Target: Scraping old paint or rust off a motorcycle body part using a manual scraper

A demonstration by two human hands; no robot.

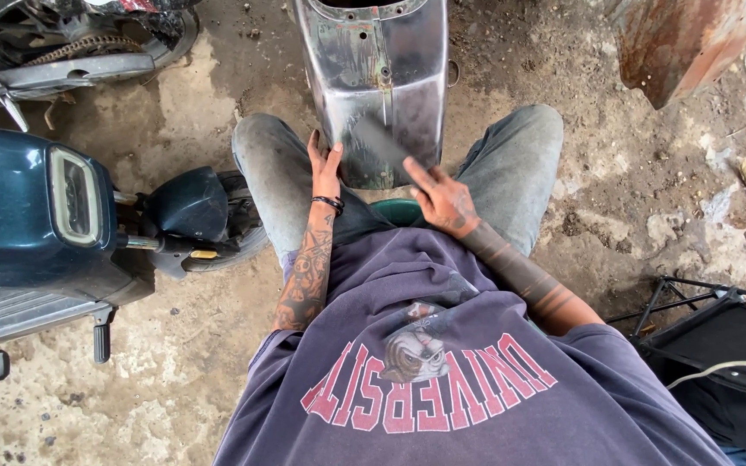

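A bare grey metal scooter body panel (377, 73) stands on the ground between my knees, its paint stripped and patchy. My left hand (325, 164) grips the panel's lower left edge, thumb on its face. My right hand (444, 198) holds a dark, blurred piece, seemingly sandpaper (380, 140), pressed against the lower part of the panel. I sit on a low green stool (397, 210), knees spread to either side of the panel.
A dark teal scooter (36, 216) stands at the left with its front wheel (218, 224) near my left knee. Another wheel with a chain (79, 39) lies at top left. A rusty metal part (684, 43) is at top right, a black folding frame (710, 328) at right.
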